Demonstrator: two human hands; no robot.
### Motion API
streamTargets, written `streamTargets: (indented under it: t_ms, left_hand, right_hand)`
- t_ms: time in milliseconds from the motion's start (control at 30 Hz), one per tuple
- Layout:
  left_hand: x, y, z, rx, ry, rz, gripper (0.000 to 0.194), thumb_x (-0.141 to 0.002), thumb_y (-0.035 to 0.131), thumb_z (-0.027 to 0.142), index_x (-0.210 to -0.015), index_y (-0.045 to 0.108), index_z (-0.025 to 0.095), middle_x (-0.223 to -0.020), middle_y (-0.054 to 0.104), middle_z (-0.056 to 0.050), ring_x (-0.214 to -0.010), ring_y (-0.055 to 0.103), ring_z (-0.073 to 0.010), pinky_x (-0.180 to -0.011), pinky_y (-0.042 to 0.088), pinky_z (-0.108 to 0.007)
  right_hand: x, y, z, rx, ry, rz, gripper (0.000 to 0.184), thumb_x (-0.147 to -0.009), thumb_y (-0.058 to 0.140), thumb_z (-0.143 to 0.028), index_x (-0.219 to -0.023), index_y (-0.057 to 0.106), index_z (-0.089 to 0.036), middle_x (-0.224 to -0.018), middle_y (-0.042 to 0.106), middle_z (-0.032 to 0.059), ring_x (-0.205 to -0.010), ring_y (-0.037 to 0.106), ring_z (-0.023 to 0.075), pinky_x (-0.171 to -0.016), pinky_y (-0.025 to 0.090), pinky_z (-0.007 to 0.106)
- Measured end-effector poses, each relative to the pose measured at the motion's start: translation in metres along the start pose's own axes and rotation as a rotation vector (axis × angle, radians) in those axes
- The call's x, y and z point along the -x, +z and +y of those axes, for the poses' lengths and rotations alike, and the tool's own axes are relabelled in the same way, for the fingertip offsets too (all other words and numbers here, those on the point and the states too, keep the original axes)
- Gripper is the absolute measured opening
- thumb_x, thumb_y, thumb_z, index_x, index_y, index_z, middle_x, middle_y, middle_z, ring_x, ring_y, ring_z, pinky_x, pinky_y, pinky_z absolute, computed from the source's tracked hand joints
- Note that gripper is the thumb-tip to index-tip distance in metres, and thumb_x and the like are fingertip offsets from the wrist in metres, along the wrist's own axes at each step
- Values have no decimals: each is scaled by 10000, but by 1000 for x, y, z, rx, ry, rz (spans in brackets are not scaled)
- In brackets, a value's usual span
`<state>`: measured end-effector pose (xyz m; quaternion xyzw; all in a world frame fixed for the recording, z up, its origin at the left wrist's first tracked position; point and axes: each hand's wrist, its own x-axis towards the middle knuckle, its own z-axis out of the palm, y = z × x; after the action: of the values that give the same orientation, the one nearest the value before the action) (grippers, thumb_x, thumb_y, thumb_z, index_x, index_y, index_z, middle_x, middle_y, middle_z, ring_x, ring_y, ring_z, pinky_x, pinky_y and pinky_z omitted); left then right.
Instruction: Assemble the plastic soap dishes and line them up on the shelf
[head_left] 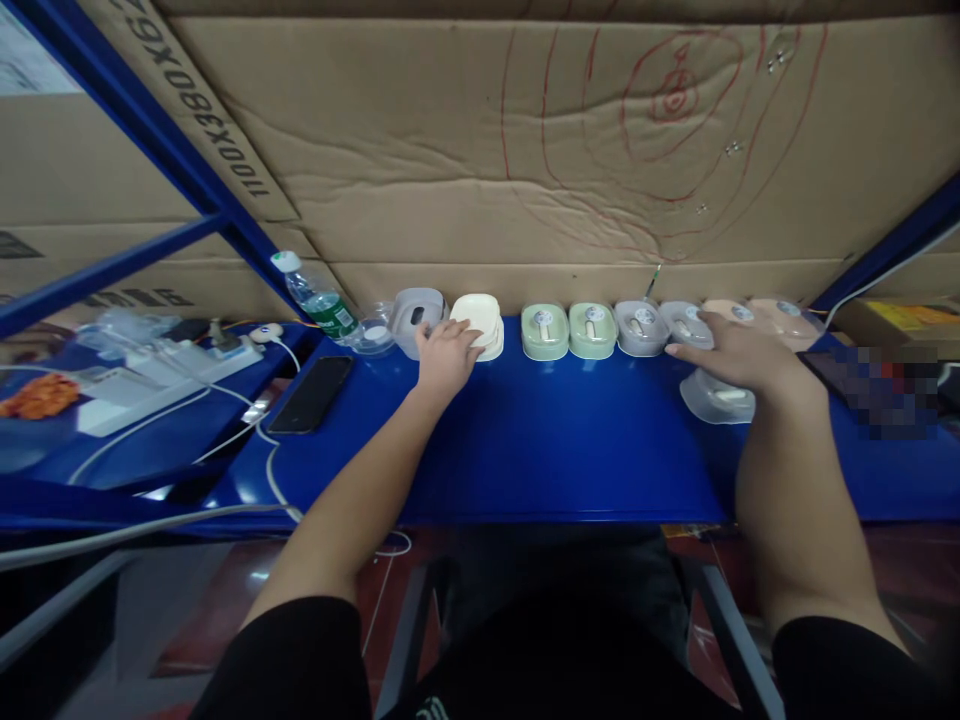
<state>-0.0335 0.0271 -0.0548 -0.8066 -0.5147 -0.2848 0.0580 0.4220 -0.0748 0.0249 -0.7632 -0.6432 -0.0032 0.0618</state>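
Note:
My left hand [448, 357] has its fingers spread at the near edges of a cream square box [477, 314] and a grey box with a dark oval slot [409, 316]; I cannot tell how firmly it touches them. At the right, my right hand [750, 355] reaches with thumb and fingers apart over a grey clear-lidded box [681, 318] and the peach box [724, 310] beside it. Under that hand lies a loose clear lid [709, 402], partly hidden by the wrist. Two green boxes [545, 338] and another grey box [639, 335] stand in the same row.
A water bottle [319, 300] and clear cups [375, 335] stand at the back left of the blue table [547, 450]. Nearer lies a black phone [311, 395]. Power strips [142, 390] and white cables fill the left side. Cardboard [420, 130] walls the back.

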Motion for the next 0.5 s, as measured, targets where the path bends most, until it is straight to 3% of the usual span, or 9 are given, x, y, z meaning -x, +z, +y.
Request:
streamTargets:
  t_ms: [67,167,333,500]
  left_hand:
    - [-1,3,-1,-3,12,-3,270,-993,651,338,-1217,796,297,-1424,741,-119,-1361,629,-378,-1231,247,-727]
    - [0,7,-4,-21,24,-7,276,-999,647,377,-1210,798,283,-1405,748,-131,-1342,634,-387,-1219,259,-731]
    - [4,8,-7,-27,18,-19,278,-974,683,383,-1208,798,284,-1405,739,-136,-1324,635,-399,-1208,277,-729]
    - [4,5,-6,-31,12,-11,262,-963,700,369,-1195,793,291,-1378,747,-128,-1326,632,-398,-1227,243,-734]
  right_hand:
    - [10,-4,-20,-15,-33,29,955,-973,473,-818,-1627,488,-122,-1547,627,269,-1433,578,471,-1103,468,565]
    - [18,-6,-34,-29,-113,48,958,-946,507,-833,-1645,470,-179,-1475,688,236,-1382,615,481,-1058,498,587]
    - [15,-5,-19,66,-45,-72,986,-776,708,-859,-1481,623,-174,-1379,743,224,-1250,677,470,-935,518,535]
    - [7,-4,-3,97,66,-189,787,-755,805,-747,-1349,731,-236,-1256,804,173,-1169,711,413,-886,494,479]
